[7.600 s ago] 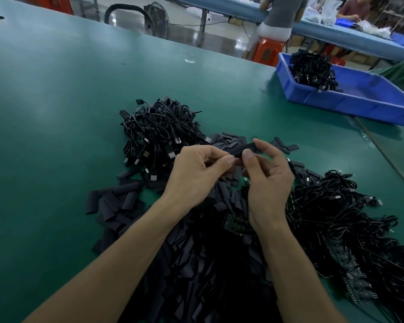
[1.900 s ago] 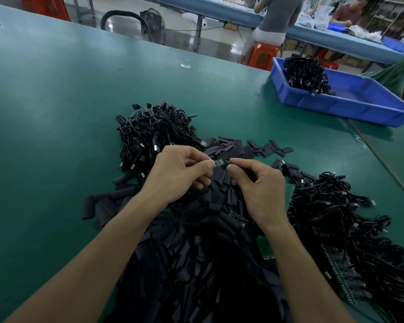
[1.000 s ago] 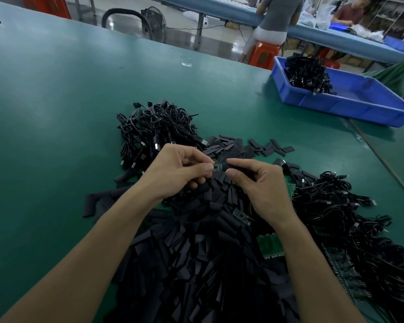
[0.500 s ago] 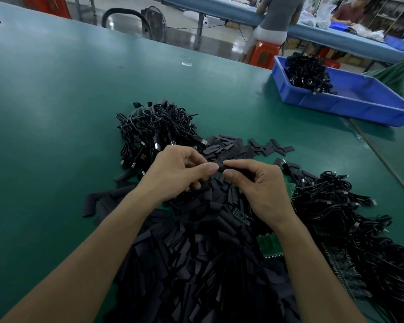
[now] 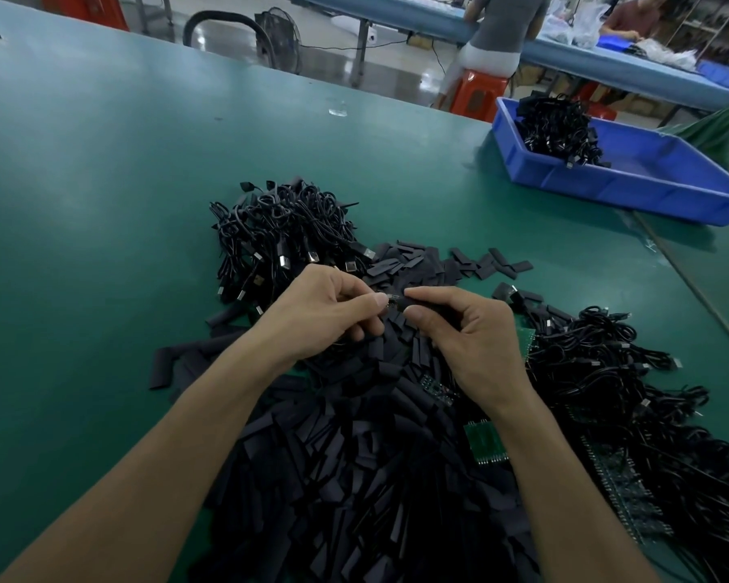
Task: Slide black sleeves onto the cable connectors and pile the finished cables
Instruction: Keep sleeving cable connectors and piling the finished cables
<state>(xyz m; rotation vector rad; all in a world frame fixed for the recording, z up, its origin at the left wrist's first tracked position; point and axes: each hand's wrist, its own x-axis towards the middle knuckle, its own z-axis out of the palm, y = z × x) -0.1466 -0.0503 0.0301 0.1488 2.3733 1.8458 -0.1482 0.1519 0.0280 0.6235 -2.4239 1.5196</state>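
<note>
My left hand (image 5: 325, 313) pinches the small metal tip of a cable connector (image 5: 392, 297) at the middle of the table. My right hand (image 5: 472, 330) grips a black sleeve (image 5: 417, 304) that meets that connector end to end. Below and around both hands spreads a big heap of loose black sleeves (image 5: 354, 477). A pile of coiled black cables (image 5: 283, 233) lies just beyond my left hand. A second tangle of black cables (image 5: 607, 372) with green circuit boards (image 5: 487, 441) spreads to the right.
The green table (image 5: 102, 183) stretches wide to the left and far side. A blue bin (image 5: 632, 183) holding a bundle of cables stands at the far right. Beyond the table a person sits on an orange stool (image 5: 476, 92) at another bench.
Both hands stayed low over the sleeve heap. The right hand's sleeve has come up against the connector tip held by the left hand, and the gap between the fingertips has narrowed.
</note>
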